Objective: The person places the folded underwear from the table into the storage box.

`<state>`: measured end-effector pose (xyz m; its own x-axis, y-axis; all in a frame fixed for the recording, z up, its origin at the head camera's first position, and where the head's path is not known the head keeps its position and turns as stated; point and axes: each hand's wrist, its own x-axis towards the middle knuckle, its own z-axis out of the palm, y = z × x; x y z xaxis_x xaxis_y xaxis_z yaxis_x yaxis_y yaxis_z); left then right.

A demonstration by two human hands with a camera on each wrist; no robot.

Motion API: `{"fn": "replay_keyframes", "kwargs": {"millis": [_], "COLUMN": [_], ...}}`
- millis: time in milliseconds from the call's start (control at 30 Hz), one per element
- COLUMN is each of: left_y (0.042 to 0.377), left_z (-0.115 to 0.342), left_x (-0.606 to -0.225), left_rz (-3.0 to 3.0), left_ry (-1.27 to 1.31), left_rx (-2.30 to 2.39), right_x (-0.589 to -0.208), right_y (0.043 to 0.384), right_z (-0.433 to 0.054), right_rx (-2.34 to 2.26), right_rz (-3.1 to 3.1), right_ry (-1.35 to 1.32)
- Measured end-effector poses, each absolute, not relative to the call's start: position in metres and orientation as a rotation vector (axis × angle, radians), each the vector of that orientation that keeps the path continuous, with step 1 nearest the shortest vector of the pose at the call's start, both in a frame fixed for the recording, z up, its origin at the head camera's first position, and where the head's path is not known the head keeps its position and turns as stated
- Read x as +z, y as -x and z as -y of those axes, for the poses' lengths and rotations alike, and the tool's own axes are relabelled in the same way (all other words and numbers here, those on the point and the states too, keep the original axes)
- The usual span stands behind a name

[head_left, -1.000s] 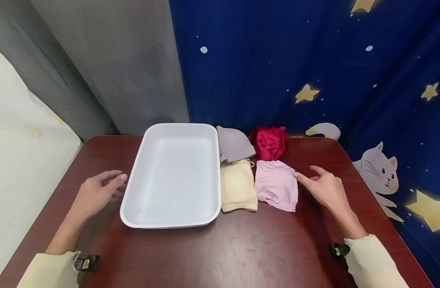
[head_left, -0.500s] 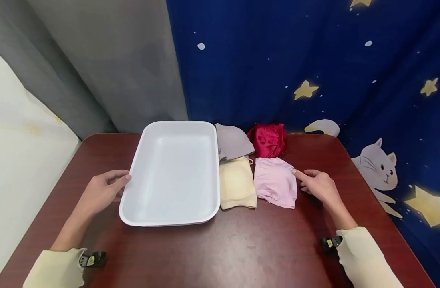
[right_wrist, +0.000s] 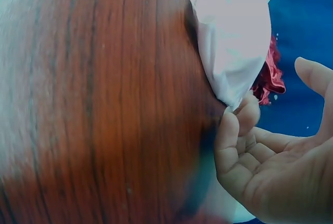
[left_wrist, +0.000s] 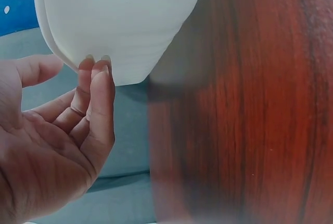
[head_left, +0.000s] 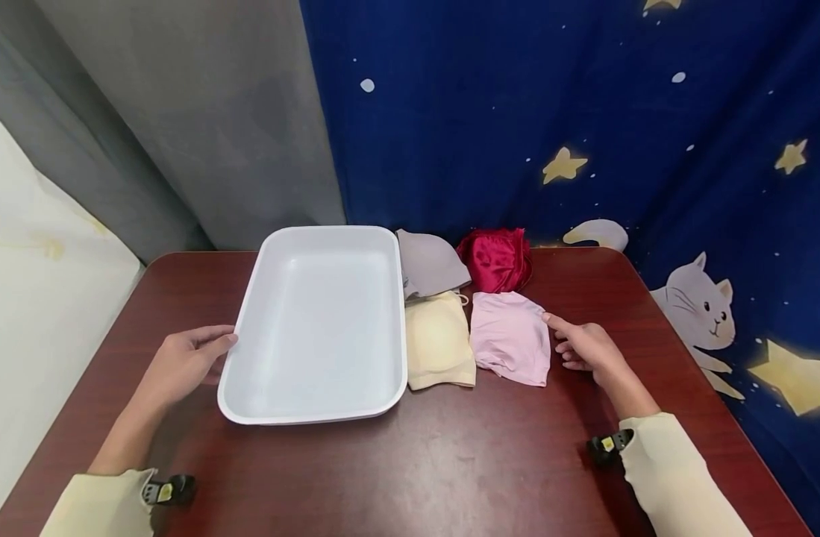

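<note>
My left hand [head_left: 184, 365] is at the left side of a white tray [head_left: 228, 403]. In the left wrist view, the left hand's fingertips [left_wrist: 101, 67] touch the tray's outer wall, with the thumb near the rim. On the right, my right hand [head_left: 587, 350] is beside a folded pink bra [head_left: 510, 339], thumb tip right at its edge. In the right wrist view, bent fingers [right_wrist: 229, 130] meet the bra's edge while the thumb stands apart. A cream bra [head_left: 439, 343], a grey bra [head_left: 433, 265] and a shiny red bra [head_left: 497, 261] lie between the tray and the right hand.
A dark red-brown wooden table [head_left: 436, 462] carries everything. Behind its far edge hang a grey curtain [head_left: 248, 112] and a blue curtain [head_left: 450, 112] with stars and a cat. A white wall or cloth [head_left: 33, 298] borders the left side.
My left hand has moved in to the tray's side. My right hand's fingers have drawn in toward the pink bra's right edge. The view has shifted slightly; tray and bras keep their arrangement.
</note>
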<state>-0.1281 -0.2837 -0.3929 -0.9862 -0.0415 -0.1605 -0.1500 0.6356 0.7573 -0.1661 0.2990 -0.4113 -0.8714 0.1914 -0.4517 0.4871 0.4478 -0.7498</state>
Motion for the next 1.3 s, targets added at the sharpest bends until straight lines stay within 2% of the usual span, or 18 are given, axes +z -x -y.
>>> {"fn": "replay_keyframes", "kwargs": {"millis": [567, 833, 1300], "left_y": [0.129, 0.128, 0.129], "left_z": [0.284, 0.285, 0.285], "left_x": [-0.399, -0.402, -0.403], "left_rz": [-2.713, -2.712, -2.709], "left_ry": [0.137, 0.136, 0.144], "left_rx": [1.271, 1.253, 1.239], "right_x": [-0.409, -0.417, -0.414], "right_y": [0.173, 0.177, 0.178], "right_z": [-0.294, -0.296, -0.288], "right_rx": [-1.593, -1.713, -1.691], "right_rz": [-2.079, -1.830, -1.898], "right_ry": [-0.583, -0.491, -0.460]}}
